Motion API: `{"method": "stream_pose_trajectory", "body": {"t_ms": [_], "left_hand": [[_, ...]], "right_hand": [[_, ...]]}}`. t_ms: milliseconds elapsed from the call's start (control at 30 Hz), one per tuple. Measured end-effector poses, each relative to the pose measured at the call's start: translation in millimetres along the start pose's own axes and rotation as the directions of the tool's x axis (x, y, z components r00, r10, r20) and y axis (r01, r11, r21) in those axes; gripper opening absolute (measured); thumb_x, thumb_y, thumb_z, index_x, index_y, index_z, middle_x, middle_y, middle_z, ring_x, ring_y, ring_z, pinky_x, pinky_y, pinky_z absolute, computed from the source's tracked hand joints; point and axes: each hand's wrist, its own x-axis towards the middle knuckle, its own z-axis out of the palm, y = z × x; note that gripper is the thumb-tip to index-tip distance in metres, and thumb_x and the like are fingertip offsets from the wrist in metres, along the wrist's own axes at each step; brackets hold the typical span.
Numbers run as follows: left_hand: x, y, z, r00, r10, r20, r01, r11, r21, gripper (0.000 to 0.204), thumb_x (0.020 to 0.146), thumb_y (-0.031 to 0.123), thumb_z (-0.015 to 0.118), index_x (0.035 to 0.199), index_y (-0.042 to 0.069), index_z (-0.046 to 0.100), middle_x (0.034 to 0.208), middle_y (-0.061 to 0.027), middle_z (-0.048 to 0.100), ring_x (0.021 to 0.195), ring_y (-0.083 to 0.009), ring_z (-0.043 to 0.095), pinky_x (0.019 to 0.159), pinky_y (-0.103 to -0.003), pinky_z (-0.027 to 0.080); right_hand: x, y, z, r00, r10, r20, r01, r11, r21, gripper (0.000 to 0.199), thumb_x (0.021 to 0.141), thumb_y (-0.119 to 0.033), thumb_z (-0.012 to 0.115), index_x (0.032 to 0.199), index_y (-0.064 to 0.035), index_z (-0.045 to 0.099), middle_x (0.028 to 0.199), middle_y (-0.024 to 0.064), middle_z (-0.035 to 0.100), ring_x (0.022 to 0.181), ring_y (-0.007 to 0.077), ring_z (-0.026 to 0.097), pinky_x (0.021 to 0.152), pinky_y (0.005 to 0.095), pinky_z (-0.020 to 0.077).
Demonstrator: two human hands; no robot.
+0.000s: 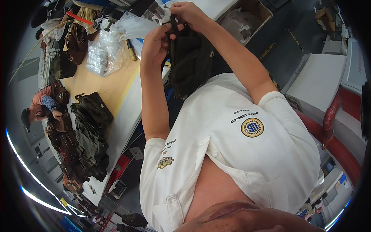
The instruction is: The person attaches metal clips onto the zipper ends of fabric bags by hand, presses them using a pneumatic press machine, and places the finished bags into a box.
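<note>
Dark olive fabric pouch [189,58] hangs free above the worktop [116,116] because left hand [154,42] and right hand [189,15] each keep a closed grip on its top edge.

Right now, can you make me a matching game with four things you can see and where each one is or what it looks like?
Things:
1. dark bag
2. clear plastic bag of small white parts
3. pile of dark green bags
4. cardboard box

Places or looks:
A. stacked on the table's near left part
B. held up by the left hand and right hand
C. on the floor past the table, with clear plastic inside
D. lying on the tan tabletop, left of the arms

Pairs: 1-B, 2-D, 3-A, 4-C
</note>
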Motion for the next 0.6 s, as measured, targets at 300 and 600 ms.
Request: {"method": "stream_pose_trajectory", "body": {"t_ms": [300, 600], "left_hand": [[-26, -13, 11, 0.995, 0.075, -0.063, -0.063, 0.982, 0.176, 0.020, 0.088, 0.011, 0.061, 0.096, -0.006, 0.067, 0.088, -0.0105, 0.072, 0.061, -0.0052, 0.055, 0.052, -0.016, 0.037], [-112, -27, 67, 0.946, 0.292, -0.144, -0.151, 0.785, 0.601, 0.016, 0.084, 0.010, 0.067, 0.096, 0.002, 0.072, 0.062, -0.0024, 0.064, 0.052, -0.0068, 0.054, 0.049, -0.024, 0.043]], "right_hand": [[-49, -18, 7, 1.000, 0.019, 0.001, -0.019, 0.997, -0.075, 0.018, 0.089, -0.020, 0.066, 0.076, -0.0085, 0.061, 0.061, -0.0052, 0.049, 0.051, 0.0034, 0.044, 0.049, 0.0213, 0.0377], [-133, -43, -3, 0.970, 0.070, 0.232, -0.091, 0.992, 0.084, 0.019, 0.089, -0.023, 0.069, 0.080, -0.0074, 0.062, 0.065, -0.0036, 0.050, 0.058, 0.0050, 0.049, 0.058, 0.0247, 0.0494]]}}
